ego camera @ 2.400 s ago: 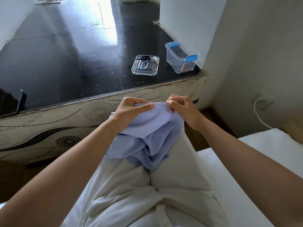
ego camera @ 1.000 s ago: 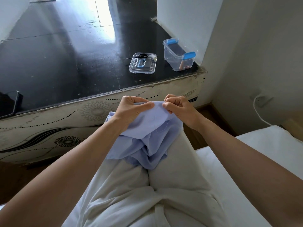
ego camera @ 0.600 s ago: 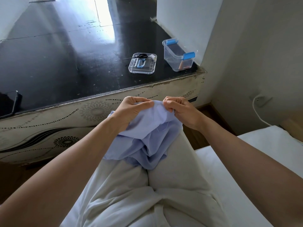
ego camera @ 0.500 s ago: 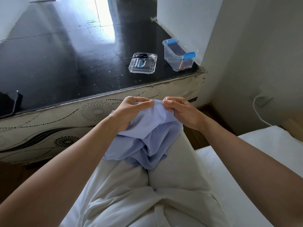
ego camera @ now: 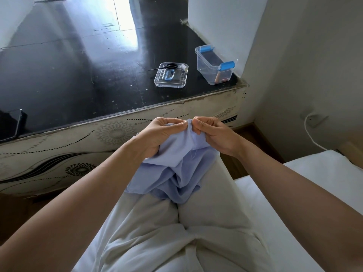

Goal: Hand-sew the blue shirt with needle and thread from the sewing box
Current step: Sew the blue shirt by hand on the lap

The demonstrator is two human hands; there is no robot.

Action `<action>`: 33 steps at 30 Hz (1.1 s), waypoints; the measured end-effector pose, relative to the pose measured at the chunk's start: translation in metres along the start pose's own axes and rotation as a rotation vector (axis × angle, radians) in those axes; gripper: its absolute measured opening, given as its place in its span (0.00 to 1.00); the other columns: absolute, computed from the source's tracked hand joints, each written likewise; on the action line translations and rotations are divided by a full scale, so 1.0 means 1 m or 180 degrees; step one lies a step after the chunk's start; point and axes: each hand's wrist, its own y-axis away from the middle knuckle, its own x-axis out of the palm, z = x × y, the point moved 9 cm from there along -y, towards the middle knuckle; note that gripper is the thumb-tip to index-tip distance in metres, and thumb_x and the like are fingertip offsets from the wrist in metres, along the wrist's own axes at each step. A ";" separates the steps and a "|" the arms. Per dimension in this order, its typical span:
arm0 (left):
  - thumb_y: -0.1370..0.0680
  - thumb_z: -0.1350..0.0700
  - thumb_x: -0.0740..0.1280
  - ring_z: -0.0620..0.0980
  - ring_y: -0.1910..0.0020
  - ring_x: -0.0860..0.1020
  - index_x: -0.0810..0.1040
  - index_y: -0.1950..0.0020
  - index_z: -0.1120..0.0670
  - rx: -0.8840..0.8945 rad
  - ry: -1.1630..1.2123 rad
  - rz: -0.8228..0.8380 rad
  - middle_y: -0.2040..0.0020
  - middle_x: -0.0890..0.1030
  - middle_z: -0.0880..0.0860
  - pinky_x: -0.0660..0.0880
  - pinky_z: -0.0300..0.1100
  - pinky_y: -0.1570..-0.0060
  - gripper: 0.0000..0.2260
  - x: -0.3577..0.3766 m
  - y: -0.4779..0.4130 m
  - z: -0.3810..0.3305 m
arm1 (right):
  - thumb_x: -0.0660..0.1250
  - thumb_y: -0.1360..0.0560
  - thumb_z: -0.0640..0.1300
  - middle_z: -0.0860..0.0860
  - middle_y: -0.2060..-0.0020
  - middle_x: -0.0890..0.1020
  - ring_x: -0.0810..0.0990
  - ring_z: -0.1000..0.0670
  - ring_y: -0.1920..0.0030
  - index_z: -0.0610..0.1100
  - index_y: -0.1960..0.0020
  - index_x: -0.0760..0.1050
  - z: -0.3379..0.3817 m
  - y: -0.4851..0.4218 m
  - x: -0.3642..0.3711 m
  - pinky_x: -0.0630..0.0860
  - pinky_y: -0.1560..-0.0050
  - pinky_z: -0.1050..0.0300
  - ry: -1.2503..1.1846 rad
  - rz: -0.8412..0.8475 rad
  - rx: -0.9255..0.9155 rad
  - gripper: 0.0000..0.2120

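Note:
The light blue shirt (ego camera: 176, 169) lies bunched on my knees, its top edge lifted. My left hand (ego camera: 157, 134) pinches that edge between thumb and fingers. My right hand (ego camera: 214, 132) pinches the same fold right beside it, fingertips nearly touching the left ones. A thin pale thread (ego camera: 192, 154) hangs down the cloth below my right hand. No needle is visible to me. The clear sewing box (ego camera: 214, 65) with blue clips stands open on the black table, its lid (ego camera: 170, 78) lying flat to its left with small scissors (ego camera: 169, 66) and a white spool (ego camera: 183, 66) on it.
The black table (ego camera: 78, 65) has a patterned front edge close beyond my hands. A dark phone (ego camera: 10, 124) lies at its left edge. A white wall corner rises behind the box. A white cable (ego camera: 310, 134) runs down the right wall. I sit on white bedding (ego camera: 314, 183).
My two hands have come closer together, bunching the shirt's top edge into a narrow fold between them. The fold is also held slightly higher.

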 end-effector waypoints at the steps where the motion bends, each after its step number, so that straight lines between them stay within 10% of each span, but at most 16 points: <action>1: 0.31 0.54 0.73 0.52 0.61 0.82 0.85 0.52 0.56 -0.0020 -0.0006 -0.0010 0.57 0.85 0.57 0.79 0.41 0.61 0.10 0.001 0.000 0.001 | 0.69 0.28 0.63 0.40 0.50 0.72 0.69 0.39 0.49 0.39 0.54 0.72 0.001 0.000 0.000 0.69 0.50 0.51 0.0028 -0.0018 -0.0011 0.26; 13: 0.32 0.54 0.75 0.52 0.60 0.80 0.85 0.55 0.55 -0.0051 0.0259 -0.0340 0.58 0.84 0.56 0.78 0.42 0.58 0.08 -0.008 0.000 -0.002 | 0.61 0.20 0.52 0.52 0.61 0.76 0.74 0.52 0.57 0.49 0.59 0.78 0.001 0.002 -0.020 0.70 0.56 0.59 0.0246 -0.0511 -0.0145 0.13; 28: 0.26 0.56 0.73 0.52 0.65 0.81 0.86 0.61 0.54 -0.0133 0.0268 -0.0377 0.60 0.84 0.56 0.79 0.42 0.62 0.05 0.001 0.002 -0.001 | 0.67 0.25 0.52 0.45 0.58 0.79 0.77 0.44 0.55 0.43 0.55 0.78 0.012 -0.002 -0.018 0.75 0.54 0.51 0.0284 -0.0600 -0.0345 0.12; 33: 0.28 0.55 0.75 0.52 0.64 0.81 0.86 0.61 0.53 -0.0148 0.0232 -0.0560 0.60 0.85 0.54 0.79 0.41 0.61 0.03 -0.005 0.002 -0.004 | 0.70 0.31 0.60 0.49 0.50 0.80 0.78 0.50 0.48 0.56 0.53 0.78 0.022 0.002 -0.043 0.78 0.47 0.52 0.1061 -0.1501 -0.0708 0.11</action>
